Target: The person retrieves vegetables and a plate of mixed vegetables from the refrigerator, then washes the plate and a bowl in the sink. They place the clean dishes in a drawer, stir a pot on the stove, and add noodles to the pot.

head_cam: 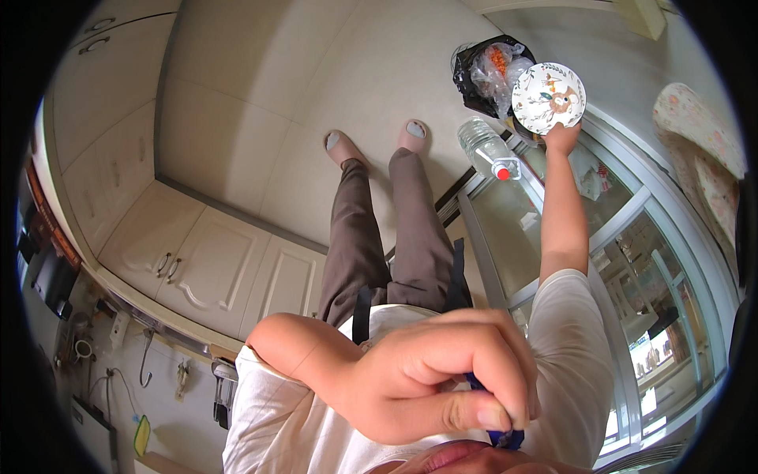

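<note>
My left hand (450, 373) is raised across my chest, close to the camera and just by my mouth. Its thumb and fingers pinch a small dark blue piece (506, 438), mostly hidden by the fingers; it looks like a wrapper. At the end of my outstretched right arm, my right hand (562, 139) grips the near rim of a round white plate (542, 103) printed with a brown animal and leaves. The plate partly covers a black bin bag (465, 89), which holds crumpled clear plastic (488, 83) and some orange bits.
A large clear plastic water bottle (479, 139) with a red cap stands beside the bag. Glass sliding doors (628, 207) in metal frames run along the right. Cream cabinets (213, 255) and a countertop line the left. Floral fabric (699, 124) shows at far right.
</note>
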`<state>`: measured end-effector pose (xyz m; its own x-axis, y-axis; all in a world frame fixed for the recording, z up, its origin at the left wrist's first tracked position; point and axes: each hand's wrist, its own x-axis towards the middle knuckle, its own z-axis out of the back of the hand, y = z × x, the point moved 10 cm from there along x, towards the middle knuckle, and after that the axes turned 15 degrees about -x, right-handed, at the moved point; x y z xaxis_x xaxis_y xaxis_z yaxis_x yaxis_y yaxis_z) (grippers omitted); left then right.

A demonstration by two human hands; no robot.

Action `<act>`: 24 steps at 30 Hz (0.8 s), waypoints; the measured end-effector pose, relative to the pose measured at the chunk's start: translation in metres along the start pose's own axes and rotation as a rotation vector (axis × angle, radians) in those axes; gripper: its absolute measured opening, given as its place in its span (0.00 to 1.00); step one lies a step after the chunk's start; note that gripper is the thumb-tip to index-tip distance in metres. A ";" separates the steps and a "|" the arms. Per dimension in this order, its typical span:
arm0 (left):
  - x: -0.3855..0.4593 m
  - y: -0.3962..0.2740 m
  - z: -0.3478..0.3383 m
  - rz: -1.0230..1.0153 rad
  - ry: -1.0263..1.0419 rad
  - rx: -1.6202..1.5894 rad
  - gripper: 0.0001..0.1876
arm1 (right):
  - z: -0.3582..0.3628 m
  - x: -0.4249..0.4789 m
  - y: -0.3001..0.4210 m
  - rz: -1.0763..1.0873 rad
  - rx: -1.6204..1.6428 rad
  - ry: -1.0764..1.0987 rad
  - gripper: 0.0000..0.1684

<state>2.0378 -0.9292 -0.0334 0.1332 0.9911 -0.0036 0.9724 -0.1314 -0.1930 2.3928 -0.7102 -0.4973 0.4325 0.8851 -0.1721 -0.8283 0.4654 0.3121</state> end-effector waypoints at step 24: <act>-0.053 -0.001 -0.225 -0.370 -0.074 -0.220 0.11 | 0.201 -0.175 0.113 0.007 1.080 0.695 0.34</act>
<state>2.0726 -0.9864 0.1874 -0.2378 0.9702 -0.0456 0.9709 0.2389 0.0196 2.2946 -0.8110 -0.2442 -0.1165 0.8497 -0.5142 0.0192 0.5196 0.8542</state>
